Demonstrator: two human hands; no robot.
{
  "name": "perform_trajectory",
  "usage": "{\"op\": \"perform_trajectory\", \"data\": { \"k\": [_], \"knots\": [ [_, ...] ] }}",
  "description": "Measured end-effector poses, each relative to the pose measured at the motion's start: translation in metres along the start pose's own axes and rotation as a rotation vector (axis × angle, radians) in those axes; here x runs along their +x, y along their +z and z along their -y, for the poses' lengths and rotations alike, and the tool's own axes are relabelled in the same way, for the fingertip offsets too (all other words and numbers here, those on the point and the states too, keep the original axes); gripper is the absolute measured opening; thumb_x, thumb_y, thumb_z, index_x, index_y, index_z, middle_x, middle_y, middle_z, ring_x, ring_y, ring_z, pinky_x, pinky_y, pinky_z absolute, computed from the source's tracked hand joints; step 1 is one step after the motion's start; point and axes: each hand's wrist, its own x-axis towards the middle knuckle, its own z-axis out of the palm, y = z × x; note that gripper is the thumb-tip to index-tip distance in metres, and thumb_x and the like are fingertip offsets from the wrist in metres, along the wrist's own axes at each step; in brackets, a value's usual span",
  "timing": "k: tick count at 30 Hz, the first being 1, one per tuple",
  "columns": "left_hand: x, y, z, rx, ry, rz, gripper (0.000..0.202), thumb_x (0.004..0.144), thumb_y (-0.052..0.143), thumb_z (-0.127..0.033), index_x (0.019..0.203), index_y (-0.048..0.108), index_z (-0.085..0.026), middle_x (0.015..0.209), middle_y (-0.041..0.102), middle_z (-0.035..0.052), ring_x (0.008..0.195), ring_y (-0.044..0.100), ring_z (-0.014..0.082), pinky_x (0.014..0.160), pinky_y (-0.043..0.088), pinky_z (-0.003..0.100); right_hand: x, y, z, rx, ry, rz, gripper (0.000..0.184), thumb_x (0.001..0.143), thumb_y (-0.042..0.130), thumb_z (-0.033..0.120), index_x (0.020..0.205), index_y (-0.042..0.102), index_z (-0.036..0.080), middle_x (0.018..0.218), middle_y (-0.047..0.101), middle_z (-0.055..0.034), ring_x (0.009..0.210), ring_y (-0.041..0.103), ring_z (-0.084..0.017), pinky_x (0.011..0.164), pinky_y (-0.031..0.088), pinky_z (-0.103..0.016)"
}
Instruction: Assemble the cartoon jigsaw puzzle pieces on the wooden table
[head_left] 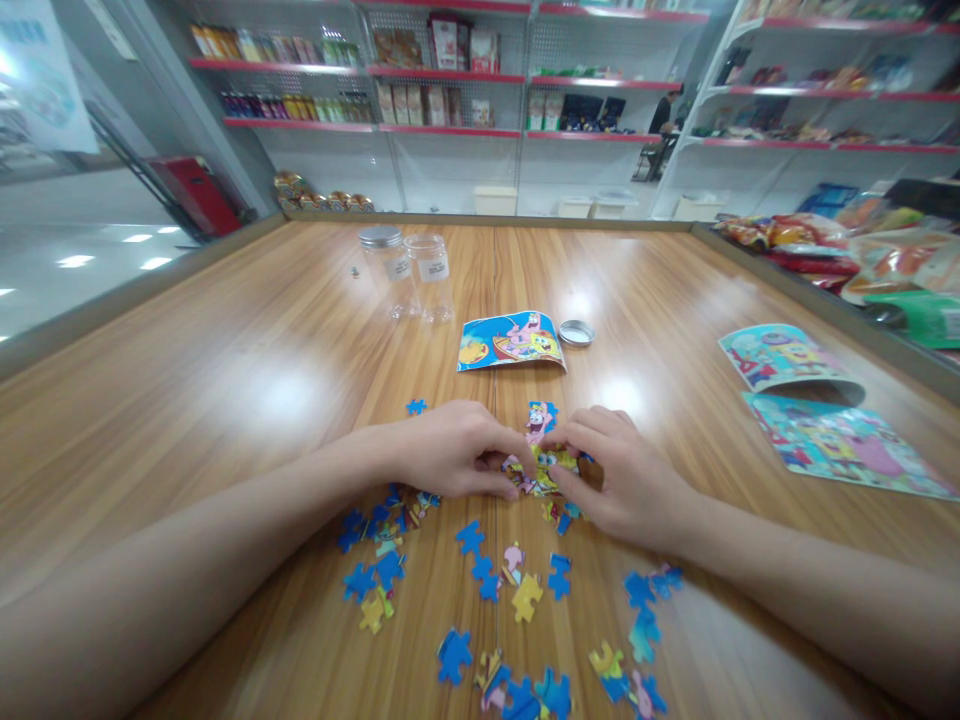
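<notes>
Table (pixel 225 380), middle: left hand (pixel 457 455) and right hand (pixel 626 480) grip the joined puzzle cluster (pixel 540 422) from both sides, fingertips curled onto it, probably to hold the seams flat. Loose pieces (pixel 480 570) are spread toward the near edge, within reach. Picture card (pixel 511 340) lies just beyond.

A single head-worn view was recorded, directed forward and downward over the counter (pixel 225 380), with the near edge seen close and shelves (pixel 450 75) viewed far behind.
</notes>
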Motion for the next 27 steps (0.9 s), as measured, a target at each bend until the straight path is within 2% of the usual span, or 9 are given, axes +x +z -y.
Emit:
{"op": "perform_trajectory", "data": {
  "k": [4, 11, 18, 24, 27],
  "knots": [
    [-0.0007, -0.0011, -0.0009, 0.001, 0.006, 0.004, 0.023, 0.09, 0.07, -0.036, 0.109, 0.071, -0.022, 0.061, 0.057, -0.0047, 0.054, 0.051, 0.0075, 0.054, 0.036, 0.019, 0.0005, -0.0018, 0.0017, 0.011, -0.014, 0.013, 0.024, 0.087, 0.069, 0.031, 0.109, 0.065, 0.022, 0.099, 0.065, -0.0045, 0.096, 0.058, -0.022, 0.084, 0.038, -0.036],
    [-0.0027, -0.0054, -0.0046, -0.024, -0.006, 0.056, 0.032, 0.085, 0.072, -0.027, 0.116, 0.068, -0.019, 0.058, 0.051, -0.0069, 0.05, 0.046, 0.0078, 0.052, 0.035, 0.019, -0.0001, -0.0018, 0.0015, 0.009, -0.001, 0.027, 0.024, 0.088, 0.069, 0.033, 0.109, 0.065, 0.023, 0.1, 0.066, -0.0047, 0.097, 0.058, -0.023, 0.084, 0.037, -0.036],
    [-0.0004, -0.004, -0.0075, 0.007, -0.035, 0.03, 0.023, 0.087, 0.068, -0.026, 0.109, 0.069, -0.021, 0.061, 0.055, -0.0062, 0.053, 0.049, 0.0072, 0.053, 0.034, 0.019, -0.0009, -0.0012, 0.0013, 0.006, 0.004, 0.028, 0.025, 0.088, 0.069, 0.034, 0.11, 0.065, 0.023, 0.102, 0.066, -0.0043, 0.098, 0.059, -0.023, 0.086, 0.038, -0.037],
    [-0.0012, -0.0036, -0.0076, 0.007, -0.024, 0.042, 0.021, 0.093, 0.06, -0.027, 0.111, 0.069, -0.02, 0.061, 0.053, -0.0051, 0.054, 0.048, 0.0082, 0.055, 0.035, 0.021, -0.0002, -0.0021, 0.0015, 0.002, 0.004, 0.03, 0.024, 0.089, 0.068, 0.034, 0.11, 0.065, 0.023, 0.101, 0.066, -0.0044, 0.098, 0.059, -0.023, 0.085, 0.037, -0.037],
    [-0.0008, -0.0042, -0.0084, 0.009, -0.034, 0.036, 0.023, 0.091, 0.058, -0.021, 0.111, 0.069, -0.021, 0.061, 0.052, -0.0053, 0.053, 0.046, 0.0082, 0.055, 0.036, 0.02, -0.0005, -0.0018, 0.0015, -0.003, 0.006, 0.03, 0.025, 0.088, 0.068, 0.034, 0.11, 0.065, 0.023, 0.102, 0.066, -0.0054, 0.097, 0.058, -0.023, 0.085, 0.037, -0.037]
  ]
}}
